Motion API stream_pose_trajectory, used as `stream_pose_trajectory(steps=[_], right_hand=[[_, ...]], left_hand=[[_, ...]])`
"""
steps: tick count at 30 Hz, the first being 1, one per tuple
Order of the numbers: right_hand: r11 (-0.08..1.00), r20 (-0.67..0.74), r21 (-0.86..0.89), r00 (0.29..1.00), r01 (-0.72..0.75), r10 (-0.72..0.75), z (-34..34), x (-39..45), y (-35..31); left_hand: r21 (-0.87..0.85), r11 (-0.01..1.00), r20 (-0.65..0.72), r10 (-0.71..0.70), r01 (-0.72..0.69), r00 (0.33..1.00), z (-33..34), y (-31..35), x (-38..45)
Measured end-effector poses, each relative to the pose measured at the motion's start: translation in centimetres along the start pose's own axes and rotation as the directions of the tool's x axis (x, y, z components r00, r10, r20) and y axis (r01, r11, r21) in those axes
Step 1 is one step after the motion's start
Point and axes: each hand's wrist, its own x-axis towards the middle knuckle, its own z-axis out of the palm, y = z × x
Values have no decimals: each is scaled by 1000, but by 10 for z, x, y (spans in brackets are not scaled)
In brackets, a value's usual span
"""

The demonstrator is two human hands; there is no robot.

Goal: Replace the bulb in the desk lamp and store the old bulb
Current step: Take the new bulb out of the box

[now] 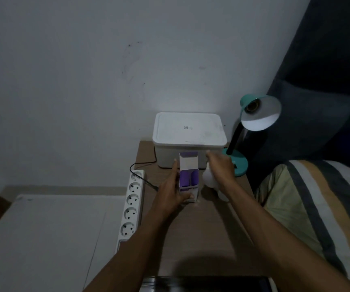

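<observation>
A teal desk lamp (pixel 256 114) stands at the back right of the small wooden table (pixel 208 228); its shade faces me and the socket inside looks empty. My left hand (pixel 171 192) grips a white and purple bulb box (pixel 187 180) standing upright with its top flap open. My right hand (pixel 220 167) hovers just right of the box, fingers curled over a white bulb (pixel 208 178). A second white bulb (pixel 222 196) lies on the table under my right forearm, mostly hidden.
A white lidded storage box (pixel 189 135) sits at the back of the table by the wall. A white power strip (pixel 131 207) lies along the table's left edge with a black cable plugged in. A striped bed (pixel 317 207) borders the right side.
</observation>
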Motion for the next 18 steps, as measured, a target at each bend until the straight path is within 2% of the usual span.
stream_pose_trajectory(steps=[3, 6, 9, 12, 18], right_hand=[[986, 151, 70, 979, -149, 137, 2, 2, 12], [979, 197, 117, 970, -167, 142, 5, 4, 21], [986, 223, 114, 970, -120, 93, 3, 0, 28], [1000, 301, -6, 954, -6, 8, 0, -7, 41], [990, 332, 38, 932, 139, -144, -1, -18, 47]], left_hand=[[1, 1000, -5, 3, -3, 1000, 0, -2, 1], [27, 1000, 3, -4, 4, 1000, 1, -5, 4], [35, 999, -5, -17, 17, 1000, 1, -7, 4], [73, 997, -3, -8, 8, 1000, 1, -6, 3], [244, 967, 17, 74, -76, 997, 2, -7, 4]])
